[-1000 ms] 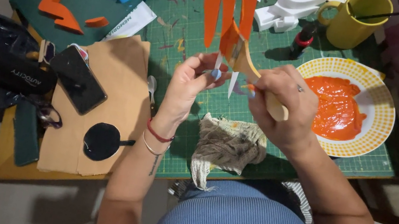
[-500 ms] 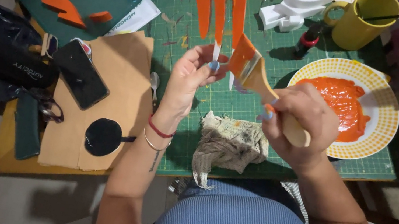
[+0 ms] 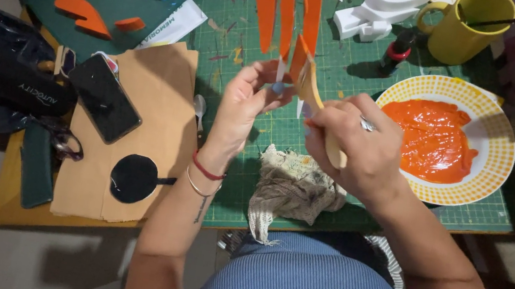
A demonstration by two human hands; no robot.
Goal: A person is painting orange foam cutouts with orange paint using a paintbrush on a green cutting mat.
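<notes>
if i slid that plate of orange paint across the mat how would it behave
The plate sits flat on the cutting mat, so it would probably slide without tipping. Its rim is shallow and the orange paint spreads wide, so a quick push might slop paint toward the edge. It looks like ceramic, so likely fairly heavy and breakable.

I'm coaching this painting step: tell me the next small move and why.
Probably draw the brush in the right hand further along the orange piece that the left hand pinches at its lower tip: bare pale strips show there, and the plate of orange paint sits beside the right hand for reloading.
</notes>
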